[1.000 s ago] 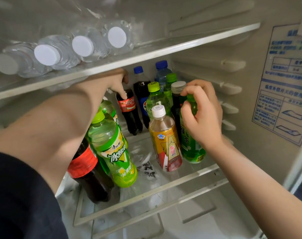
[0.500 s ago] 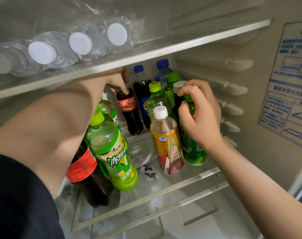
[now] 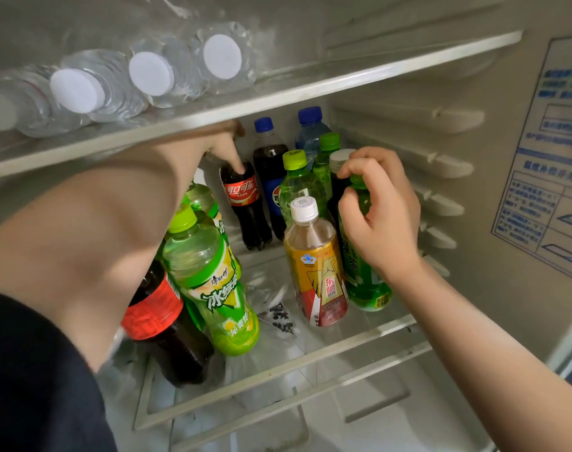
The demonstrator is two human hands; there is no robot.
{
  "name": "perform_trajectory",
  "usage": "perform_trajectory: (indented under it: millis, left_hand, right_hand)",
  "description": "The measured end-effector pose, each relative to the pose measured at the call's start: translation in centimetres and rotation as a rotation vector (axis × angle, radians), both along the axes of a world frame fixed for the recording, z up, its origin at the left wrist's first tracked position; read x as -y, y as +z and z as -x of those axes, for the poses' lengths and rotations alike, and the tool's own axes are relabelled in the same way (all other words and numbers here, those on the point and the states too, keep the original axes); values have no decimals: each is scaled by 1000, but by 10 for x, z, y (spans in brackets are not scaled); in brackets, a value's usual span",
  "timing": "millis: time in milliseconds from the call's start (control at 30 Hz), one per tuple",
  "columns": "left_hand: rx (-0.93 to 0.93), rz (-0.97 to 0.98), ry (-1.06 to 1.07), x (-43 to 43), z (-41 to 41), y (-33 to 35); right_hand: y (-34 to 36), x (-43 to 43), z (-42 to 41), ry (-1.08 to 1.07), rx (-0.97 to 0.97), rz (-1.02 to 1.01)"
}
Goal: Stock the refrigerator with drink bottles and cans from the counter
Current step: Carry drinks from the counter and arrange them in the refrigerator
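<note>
- Drink bottles (image 3: 314,262) of plastic already crowd the clear glass shelf (image 3: 343,345); stocking seems nearly done.
- Left hand (image 3: 222,148) grips red-labelled cola bottle (image 3: 242,194), shelf back.
- Right hand (image 3: 379,210) grips green tea bottle (image 3: 364,272), shelf right.

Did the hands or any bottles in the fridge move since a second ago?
Nothing visibly changed. The left hand still holds the top of the red-label cola bottle at the back, and the right hand still grips the neck of the green tea bottle. Nothing else shifted either.
</note>
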State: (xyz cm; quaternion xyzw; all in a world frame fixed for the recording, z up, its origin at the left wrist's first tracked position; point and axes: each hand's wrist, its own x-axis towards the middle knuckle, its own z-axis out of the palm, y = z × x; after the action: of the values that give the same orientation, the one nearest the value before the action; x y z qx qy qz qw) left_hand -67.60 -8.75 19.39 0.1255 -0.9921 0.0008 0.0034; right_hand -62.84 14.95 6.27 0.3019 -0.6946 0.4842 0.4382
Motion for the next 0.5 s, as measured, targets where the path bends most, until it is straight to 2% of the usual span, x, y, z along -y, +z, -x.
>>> perform_trajectory:
  millis: [200, 333, 500]
  left_hand:
    - [2, 126, 11, -19, -14, 1]
    - [-90, 85, -41, -32, -28, 1]
    - [-43, -12, -22, -36, -64, 1]
  right_hand:
    - [-1, 1, 2, 27, -6, 33]
    - [-3, 0, 3, 51, 1, 29]
    - [-4, -2, 6, 86, 10, 21]
